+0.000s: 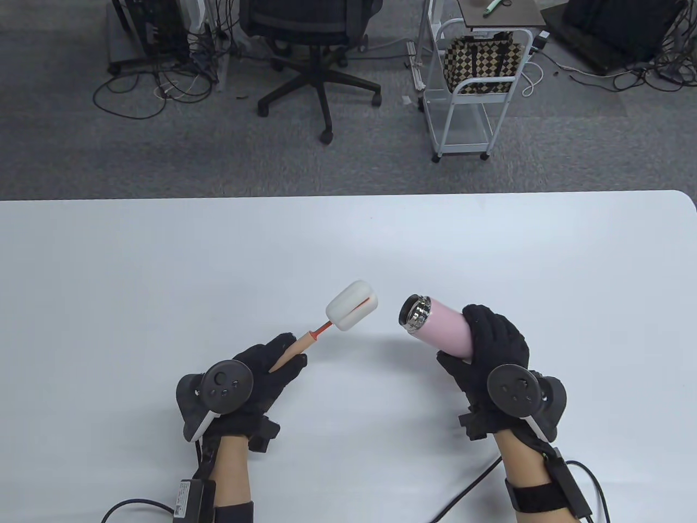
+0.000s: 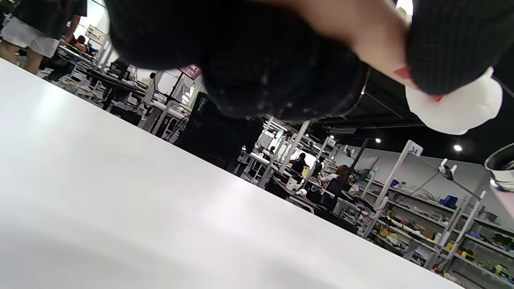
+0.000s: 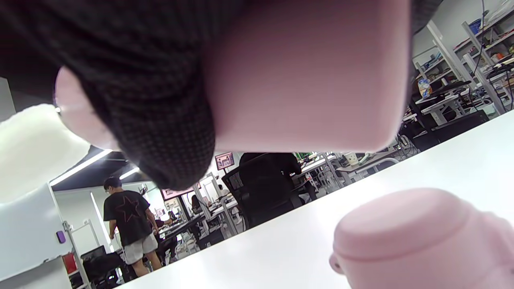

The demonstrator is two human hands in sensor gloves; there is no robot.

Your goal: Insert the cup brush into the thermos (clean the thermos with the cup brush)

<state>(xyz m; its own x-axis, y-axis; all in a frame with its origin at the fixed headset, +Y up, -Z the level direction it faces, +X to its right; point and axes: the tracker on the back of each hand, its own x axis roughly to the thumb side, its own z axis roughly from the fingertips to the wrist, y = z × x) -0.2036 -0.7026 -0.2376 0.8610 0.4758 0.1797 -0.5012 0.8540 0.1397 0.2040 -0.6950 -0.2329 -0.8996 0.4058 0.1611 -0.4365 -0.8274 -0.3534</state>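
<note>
Table view shows the left hand point(image 1: 261, 368) gripping the wooden handle of the cup brush point(image 1: 332, 321), its white sponge head raised and aimed at the thermos point(image 1: 438, 328). That pink thermos is held in the right hand point(image 1: 490, 354), tilted with its open steel mouth facing the sponge, the two near but apart above the white table point(image 1: 163, 261). Right wrist view shows a pink lid point(image 3: 421, 241) on the table.

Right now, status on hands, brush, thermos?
Left hand holds cup brush by its handle. Right hand grips pink thermos, mouth open toward sponge head. Gap between them, nothing in it.
</note>
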